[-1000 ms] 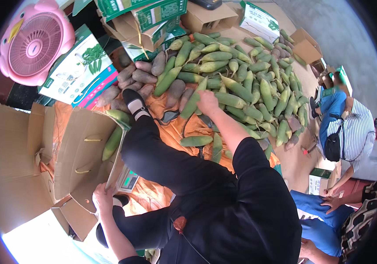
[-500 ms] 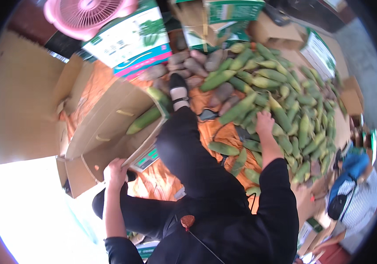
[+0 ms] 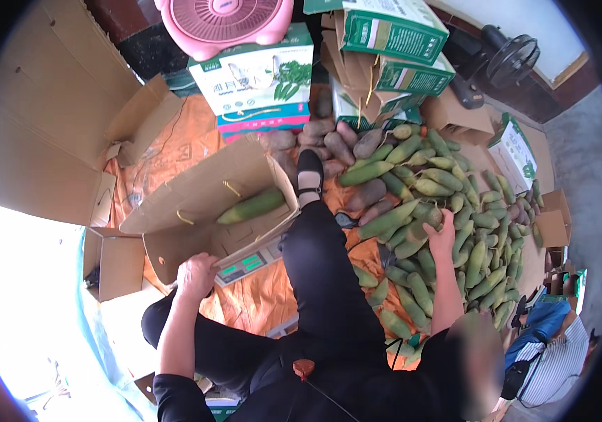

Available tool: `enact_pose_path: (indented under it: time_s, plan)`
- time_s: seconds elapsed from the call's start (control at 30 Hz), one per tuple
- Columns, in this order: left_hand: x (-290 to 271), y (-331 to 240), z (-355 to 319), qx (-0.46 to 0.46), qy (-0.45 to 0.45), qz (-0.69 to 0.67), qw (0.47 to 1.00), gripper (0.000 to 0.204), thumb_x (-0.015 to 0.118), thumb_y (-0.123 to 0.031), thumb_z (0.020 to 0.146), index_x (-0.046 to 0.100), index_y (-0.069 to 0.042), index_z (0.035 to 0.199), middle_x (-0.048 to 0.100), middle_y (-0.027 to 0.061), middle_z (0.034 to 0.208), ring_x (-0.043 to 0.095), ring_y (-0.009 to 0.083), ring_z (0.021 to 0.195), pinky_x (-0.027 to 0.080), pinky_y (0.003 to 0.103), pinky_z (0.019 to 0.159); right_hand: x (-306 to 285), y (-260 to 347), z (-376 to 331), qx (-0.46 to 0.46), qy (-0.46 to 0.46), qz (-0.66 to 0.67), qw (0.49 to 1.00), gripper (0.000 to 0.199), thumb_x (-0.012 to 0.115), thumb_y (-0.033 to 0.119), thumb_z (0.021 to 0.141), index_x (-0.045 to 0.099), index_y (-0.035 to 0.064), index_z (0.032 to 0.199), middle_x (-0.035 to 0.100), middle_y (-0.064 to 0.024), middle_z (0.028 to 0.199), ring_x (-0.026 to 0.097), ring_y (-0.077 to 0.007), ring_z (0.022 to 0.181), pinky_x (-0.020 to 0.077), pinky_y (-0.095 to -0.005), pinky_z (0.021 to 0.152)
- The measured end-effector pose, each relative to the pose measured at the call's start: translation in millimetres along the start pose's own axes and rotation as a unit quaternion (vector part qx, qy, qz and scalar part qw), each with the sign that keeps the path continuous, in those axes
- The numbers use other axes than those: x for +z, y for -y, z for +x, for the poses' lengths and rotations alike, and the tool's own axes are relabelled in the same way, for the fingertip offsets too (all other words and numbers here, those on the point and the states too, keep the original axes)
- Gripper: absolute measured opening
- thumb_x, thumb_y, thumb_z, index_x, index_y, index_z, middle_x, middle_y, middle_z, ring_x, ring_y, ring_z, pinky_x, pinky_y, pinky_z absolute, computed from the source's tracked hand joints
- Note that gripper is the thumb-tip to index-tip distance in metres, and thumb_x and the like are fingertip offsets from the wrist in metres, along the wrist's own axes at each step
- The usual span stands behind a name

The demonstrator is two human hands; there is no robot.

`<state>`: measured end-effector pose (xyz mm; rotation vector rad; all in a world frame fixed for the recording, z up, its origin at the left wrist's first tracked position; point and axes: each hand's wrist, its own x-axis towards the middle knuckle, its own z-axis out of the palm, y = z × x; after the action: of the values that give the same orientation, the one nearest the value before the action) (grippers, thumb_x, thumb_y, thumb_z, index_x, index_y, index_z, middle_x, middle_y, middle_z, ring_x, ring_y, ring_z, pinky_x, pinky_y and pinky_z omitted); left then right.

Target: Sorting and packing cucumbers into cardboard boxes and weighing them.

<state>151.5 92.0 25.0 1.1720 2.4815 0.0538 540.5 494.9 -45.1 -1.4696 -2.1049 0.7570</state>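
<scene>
Floor: orange sheet covered by a corn pile.
Left hand: closed on the cardboard box edge.
Right hand: open, flat on the corn.

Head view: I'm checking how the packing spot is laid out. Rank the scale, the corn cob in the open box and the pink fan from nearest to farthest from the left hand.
From the left hand:
1. Scale, just to its right.
2. Corn cob, above, inside the open box.
3. Pink fan, at the top edge.

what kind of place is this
Probably a produce packing spot: a heap of green corn ears on an orange floor sheet, an open cardboard box on a scale, printed cartons stacked behind.
</scene>
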Motion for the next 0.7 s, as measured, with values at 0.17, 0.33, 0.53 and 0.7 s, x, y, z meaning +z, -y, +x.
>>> enact_pose_path:
  time_s: [0.17, 0.33, 0.53, 0.7]
  plan:
    - [-1, -4, 5, 0.031, -0.021, -0.003, 0.999, 0.017, 0.064, -0.019, 0.078, 0.069, -0.012, 0.093, 0.062, 0.0082, 0.085, 0.062, 0.0267, 0.086, 0.050, 0.039, 0.077, -31, 142, 5, -0.095, -0.005, 0.352, 0.931, 0.057, 0.070, -0.005, 0.074, 0.041, 0.0023, 0.123, 0.052, -0.0109, 0.117, 0.054, -0.0189, 0.107, 0.0490, -0.0326, 0.089]
    - [0, 5, -3, 0.031, -0.044, 0.006, 0.999, 0.017, 0.065, -0.018, 0.076, 0.069, -0.012, 0.091, 0.063, 0.0083, 0.085, 0.063, 0.0271, 0.085, 0.051, 0.039, 0.076, -17, 283, -7, -0.251, 0.120, 0.533, 0.799, 0.057, 0.065, -0.013, 0.073, 0.039, 0.0030, 0.121, 0.052, -0.0125, 0.120, 0.055, -0.0215, 0.109, 0.0476, -0.0374, 0.094]
    - [5, 2, 2, 0.035, -0.022, 0.017, 0.999, 0.023, 0.068, -0.024, 0.073, 0.069, -0.011, 0.093, 0.064, 0.0088, 0.089, 0.063, 0.0290, 0.088, 0.050, 0.040, 0.079, 80, 355, -40, -0.213, 0.219, 0.500, 0.811, 0.051, 0.076, 0.002, 0.069, 0.048, 0.0041, 0.112, 0.054, -0.0083, 0.103, 0.055, -0.0181, 0.095, 0.0468, -0.0323, 0.084]
    - [7, 2, 2, 0.044, -0.047, 0.030, 0.997, 0.016, 0.067, -0.022, 0.075, 0.069, -0.012, 0.087, 0.065, 0.0086, 0.087, 0.064, 0.0279, 0.086, 0.051, 0.040, 0.076, 176, 372, -60, -0.160, 0.295, 0.373, 0.865, 0.049, 0.076, 0.012, 0.068, 0.049, 0.0017, 0.108, 0.058, -0.0176, 0.099, 0.058, -0.0315, 0.095, 0.0444, -0.0398, 0.085]
